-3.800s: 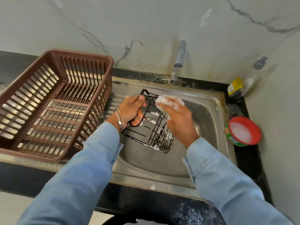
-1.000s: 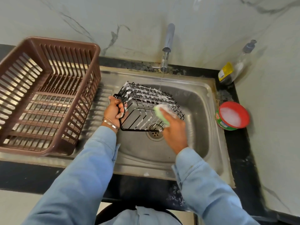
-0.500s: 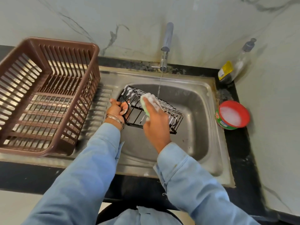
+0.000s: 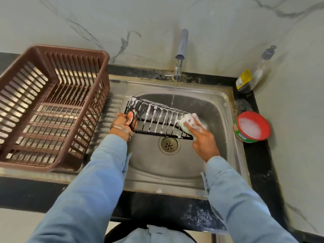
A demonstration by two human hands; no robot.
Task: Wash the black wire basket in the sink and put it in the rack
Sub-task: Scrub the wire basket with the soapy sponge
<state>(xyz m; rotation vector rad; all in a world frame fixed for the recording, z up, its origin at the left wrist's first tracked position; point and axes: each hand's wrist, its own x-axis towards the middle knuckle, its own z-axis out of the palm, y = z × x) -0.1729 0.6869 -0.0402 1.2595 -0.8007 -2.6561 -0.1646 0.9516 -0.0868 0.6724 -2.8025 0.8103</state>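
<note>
Soapy wire basket point(image 4: 156, 120): left hand point(image 4: 125, 120) grips, right hand point(image 4: 201, 139) scrubs.

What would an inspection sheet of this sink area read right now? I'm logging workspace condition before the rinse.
Surface: steel sink wet, drain uncovered; black counter flecked with white.
Job's things: black wire basket streaked with foam, held over the basin; brown rack on the drainboard.
Clutter: red tub of white soap; bottle in the corner.
Grippers: left hand grips the basket's end; right hand presses a soapy sponge against it.
Cables: nothing seen.
Surroundings: marble wall; tap running a thin stream.
</note>
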